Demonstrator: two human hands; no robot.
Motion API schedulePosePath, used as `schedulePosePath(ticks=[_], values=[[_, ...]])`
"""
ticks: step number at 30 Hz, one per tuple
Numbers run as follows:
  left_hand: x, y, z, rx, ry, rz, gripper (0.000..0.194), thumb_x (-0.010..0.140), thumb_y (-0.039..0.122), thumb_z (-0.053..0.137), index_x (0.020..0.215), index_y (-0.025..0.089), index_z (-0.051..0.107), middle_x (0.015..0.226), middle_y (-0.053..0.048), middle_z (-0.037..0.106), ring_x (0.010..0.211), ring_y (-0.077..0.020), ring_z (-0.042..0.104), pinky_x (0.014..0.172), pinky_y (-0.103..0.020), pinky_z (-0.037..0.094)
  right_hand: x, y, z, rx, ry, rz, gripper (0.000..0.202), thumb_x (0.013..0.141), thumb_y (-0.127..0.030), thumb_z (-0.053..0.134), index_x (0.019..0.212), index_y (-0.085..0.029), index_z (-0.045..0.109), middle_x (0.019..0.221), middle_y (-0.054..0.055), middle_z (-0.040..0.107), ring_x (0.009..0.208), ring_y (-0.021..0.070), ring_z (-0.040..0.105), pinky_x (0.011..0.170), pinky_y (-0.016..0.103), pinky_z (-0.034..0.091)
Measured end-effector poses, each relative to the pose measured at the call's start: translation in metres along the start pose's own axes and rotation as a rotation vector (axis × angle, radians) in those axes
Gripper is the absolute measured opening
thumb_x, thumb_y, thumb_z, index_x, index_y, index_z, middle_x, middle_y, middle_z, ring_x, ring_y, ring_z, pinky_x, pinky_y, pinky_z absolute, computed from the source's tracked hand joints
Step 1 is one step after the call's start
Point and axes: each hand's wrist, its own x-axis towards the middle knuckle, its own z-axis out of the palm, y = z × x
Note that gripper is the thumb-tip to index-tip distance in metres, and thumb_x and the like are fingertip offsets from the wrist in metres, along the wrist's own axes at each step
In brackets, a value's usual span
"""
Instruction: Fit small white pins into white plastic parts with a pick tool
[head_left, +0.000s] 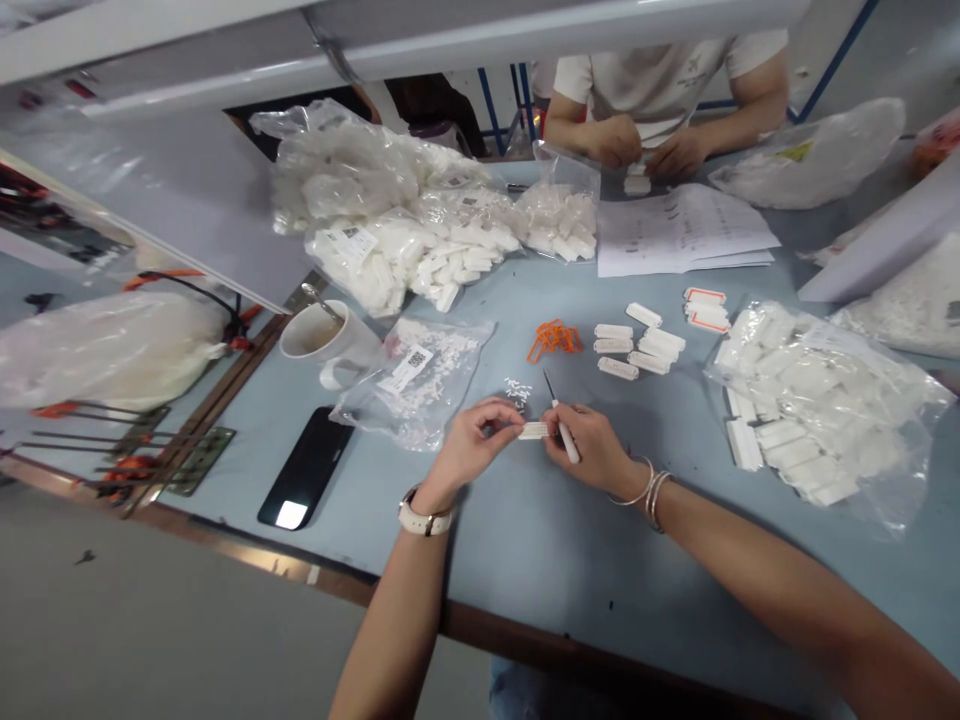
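Note:
My left hand (pixel 478 440) pinches the left end of a small white plastic piece (pixel 533 431). At that piece's right end are the fingertips of my right hand (pixel 589 447), which also holds a thin tool with a white handle (pixel 566 436), its dark tip pointing up and away. Just beyond the fingers lies a scatter of tiny white parts (pixel 517 388). Orange frames (pixel 555 340) are heaped farther back. To their right sit several white plastic pieces (pixel 616 369), and two more with orange frames (pixel 706 309) on them.
A bag of tiny parts (pixel 431 380), a mug (pixel 319 335) with a spoon and a black phone (pixel 306 468) are on the left. Filled bags (pixel 832 400) lie right and at the back. Across the table (pixel 525 560), a person's hands (pixel 679 152) work near papers (pixel 682 230).

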Motion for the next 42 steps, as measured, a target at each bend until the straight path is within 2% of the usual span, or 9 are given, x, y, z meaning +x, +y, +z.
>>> schedulePosePath(ticks=[6, 14, 20, 26, 29, 35, 37, 40, 42], values=[[0.001, -0.003, 0.005, 0.096, 0.01, 0.041, 0.008, 0.076, 0.022, 0.063, 0.075, 0.018, 0.069, 0.091, -0.007, 0.065, 0.074, -0.0152, 0.058, 0.06, -0.026, 0.042, 0.0, 0.001, 0.002, 0.004, -0.008, 0.002, 0.014, 0.077, -0.011, 0.055, 0.079, -0.021, 0.047, 0.071, -0.001, 0.062, 0.064, 0.0138, 0.053, 0.067, 0.025, 0.041], [-0.001, -0.002, 0.008, 0.17, 0.047, 0.08, 0.007, 0.077, 0.02, 0.061, 0.074, 0.019, 0.068, 0.092, -0.007, 0.066, 0.089, -0.0192, 0.061, 0.066, -0.027, 0.046, 0.0, 0.001, 0.003, -0.014, -0.004, -0.014, 0.014, 0.077, -0.011, 0.056, 0.079, -0.021, 0.047, 0.073, 0.0, 0.063, 0.065, 0.0145, 0.053, 0.067, 0.025, 0.042], [-0.001, -0.006, 0.006, 0.124, 0.005, -0.04, 0.017, 0.076, 0.027, 0.063, 0.091, 0.019, 0.065, 0.081, -0.002, 0.066, 0.067, -0.0134, 0.058, 0.061, -0.025, 0.046, -0.001, 0.0, 0.001, -0.016, 0.025, -0.055, 0.011, 0.081, -0.012, 0.052, 0.078, -0.021, 0.047, 0.073, 0.002, 0.064, 0.068, 0.015, 0.055, 0.07, 0.026, 0.045], [-0.001, -0.004, 0.005, 0.033, -0.06, -0.077, 0.027, 0.078, 0.031, 0.062, 0.101, 0.017, 0.062, 0.095, -0.007, 0.07, 0.083, -0.0174, 0.063, 0.069, -0.028, 0.048, 0.0, -0.002, -0.002, 0.001, 0.063, -0.109, 0.013, 0.085, -0.013, 0.048, 0.076, -0.022, 0.046, 0.073, 0.002, 0.064, 0.069, 0.0143, 0.057, 0.075, 0.028, 0.047], [-0.001, -0.004, 0.006, -0.044, -0.068, -0.097, 0.028, 0.077, 0.031, 0.063, 0.101, 0.017, 0.061, 0.094, -0.007, 0.069, 0.085, -0.0179, 0.063, 0.072, -0.028, 0.048, -0.001, -0.001, -0.001, 0.018, 0.075, -0.128, 0.012, 0.086, -0.014, 0.047, 0.078, -0.023, 0.046, 0.073, 0.001, 0.063, 0.07, 0.0145, 0.059, 0.076, 0.029, 0.048], [-0.001, 0.003, 0.01, -0.212, -0.008, -0.123, 0.025, 0.073, 0.027, 0.066, 0.095, 0.017, 0.058, 0.082, -0.003, 0.066, 0.073, -0.0136, 0.061, 0.065, -0.024, 0.045, -0.002, 0.001, 0.0, 0.067, 0.065, -0.139, 0.013, 0.087, -0.014, 0.044, 0.08, -0.024, 0.048, 0.078, 0.002, 0.066, 0.077, 0.0166, 0.061, 0.081, 0.032, 0.049], [-0.001, 0.005, 0.01, -0.204, 0.011, -0.121, 0.026, 0.072, 0.027, 0.068, 0.094, 0.017, 0.058, 0.08, -0.003, 0.066, 0.071, -0.0134, 0.06, 0.063, -0.024, 0.044, -0.001, 0.001, 0.0, 0.077, 0.08, -0.146, 0.014, 0.087, -0.014, 0.043, 0.079, -0.024, 0.047, 0.079, 0.002, 0.066, 0.077, 0.0162, 0.061, 0.083, 0.033, 0.049], [-0.001, 0.004, 0.004, -0.167, 0.032, -0.116, 0.033, 0.073, 0.031, 0.068, 0.102, 0.017, 0.061, 0.089, -0.006, 0.07, 0.075, -0.0156, 0.061, 0.064, -0.026, 0.046, -0.001, 0.001, 0.0, 0.064, 0.107, -0.148, 0.013, 0.085, -0.012, 0.045, 0.079, -0.024, 0.045, 0.081, 0.002, 0.067, 0.074, 0.015, 0.061, 0.082, 0.032, 0.049], [-0.001, 0.001, -0.001, -0.109, 0.116, -0.123, 0.029, 0.077, 0.034, 0.064, 0.099, 0.016, 0.064, 0.091, -0.007, 0.07, 0.073, -0.0156, 0.061, 0.062, -0.026, 0.046, -0.001, 0.0, 0.0, 0.045, 0.1, -0.152, 0.013, 0.083, -0.012, 0.048, 0.079, -0.023, 0.045, 0.08, 0.002, 0.066, 0.072, 0.0147, 0.06, 0.079, 0.03, 0.049]])
